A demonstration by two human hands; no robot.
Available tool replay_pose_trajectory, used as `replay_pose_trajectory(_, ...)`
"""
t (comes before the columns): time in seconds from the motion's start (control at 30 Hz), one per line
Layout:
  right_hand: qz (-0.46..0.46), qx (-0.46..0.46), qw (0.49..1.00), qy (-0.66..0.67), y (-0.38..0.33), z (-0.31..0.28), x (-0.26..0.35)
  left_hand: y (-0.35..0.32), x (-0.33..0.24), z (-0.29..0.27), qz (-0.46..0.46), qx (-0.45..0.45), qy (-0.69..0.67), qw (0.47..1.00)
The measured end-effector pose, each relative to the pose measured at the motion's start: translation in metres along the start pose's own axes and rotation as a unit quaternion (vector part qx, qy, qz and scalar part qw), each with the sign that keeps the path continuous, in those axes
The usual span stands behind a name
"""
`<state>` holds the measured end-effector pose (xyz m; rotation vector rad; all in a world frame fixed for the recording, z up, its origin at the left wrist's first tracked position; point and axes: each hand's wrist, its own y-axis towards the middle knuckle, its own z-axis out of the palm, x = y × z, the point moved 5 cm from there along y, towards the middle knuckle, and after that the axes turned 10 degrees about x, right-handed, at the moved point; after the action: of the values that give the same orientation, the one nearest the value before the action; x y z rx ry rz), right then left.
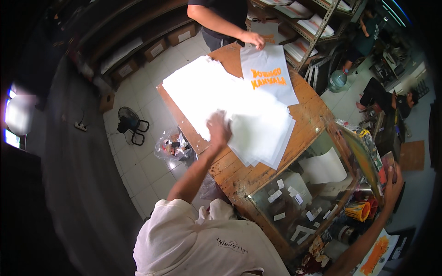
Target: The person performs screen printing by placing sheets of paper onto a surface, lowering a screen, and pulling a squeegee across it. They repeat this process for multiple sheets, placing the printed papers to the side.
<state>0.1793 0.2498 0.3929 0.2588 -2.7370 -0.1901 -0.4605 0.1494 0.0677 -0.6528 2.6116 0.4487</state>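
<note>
My left hand [218, 128] presses flat, fingers spread, on the stack of white sheets [239, 108] (mid-feed, I judge) while my right hand [392, 180] grips the screen frame [366, 158]; next calls for peeling one sheet free

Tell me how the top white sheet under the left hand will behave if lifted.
The sheet looks thin and flat, so it would probably flop and weigh little. It lies on a fanned stack, so it may slide or drag its neighbours. The left hand presses its edge, which probably keeps it in place.
</note>
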Motion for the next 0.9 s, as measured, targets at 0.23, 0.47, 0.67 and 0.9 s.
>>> replay_pose_trajectory(0.23,0.020,0.001,1.000,-0.007,-0.008,-0.002,0.012,0.142,0.134,-0.012,-0.233,0.257,0.007,0.938)
replay_pose_trajectory(0.47,0.041,-0.006,0.999,0.000,-0.017,-0.002,0.021,0.190,0.151,0.003,-0.117,0.313,-0.122,0.935)
replay_pose_trajectory(0.67,0.043,0.015,0.998,0.037,-0.018,0.005,0.019,0.201,0.144,0.001,-0.114,0.255,0.007,0.960)
replay_pose_trajectory(0.9,0.068,0.007,0.997,0.034,-0.026,0.009,0.021,0.220,0.160,0.008,-0.101,0.253,-0.084,0.959)
